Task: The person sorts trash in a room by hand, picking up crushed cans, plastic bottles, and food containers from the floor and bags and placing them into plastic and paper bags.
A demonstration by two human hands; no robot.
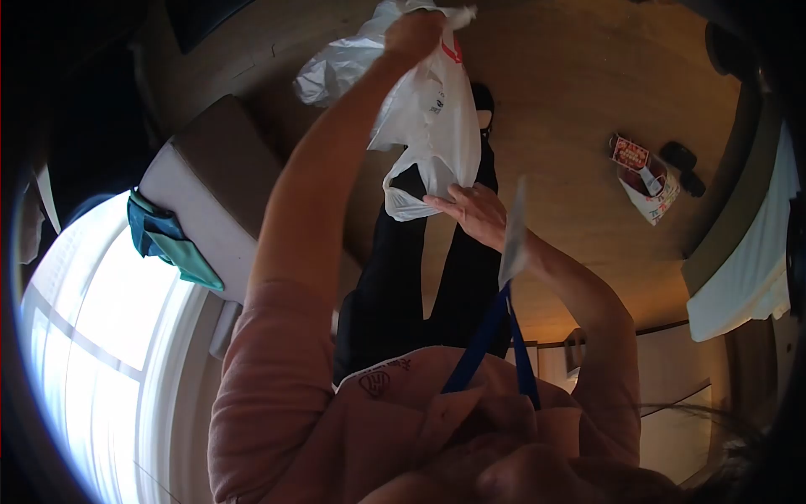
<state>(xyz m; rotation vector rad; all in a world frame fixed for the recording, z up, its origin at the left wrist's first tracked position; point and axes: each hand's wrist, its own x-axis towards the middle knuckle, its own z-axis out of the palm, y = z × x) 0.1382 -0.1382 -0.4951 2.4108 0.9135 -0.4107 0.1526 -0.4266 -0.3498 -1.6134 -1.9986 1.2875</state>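
A white plastic carrier bag [453,126] with red and dark print hangs stretched between my hands, above my legs. My left hand [416,38], at the top of the view, is closed in a fist around the bag's bunched upper part. A crumpled, loose part of the bag spreads to the left of that fist. Lower down, my right hand [478,217] grips the bag near a looped handle [407,206], its index finger pointing left along the plastic. Some of the right fingers are hidden from view.
A card badge [515,235] on a blue lanyard [478,344] dangles before my chest. To the left stands a padded bench [206,197] with teal cloth [172,239] on it. A printed bag [651,197] and dark footwear [678,155] lie on the wooden floor at right, near a bed [747,252].
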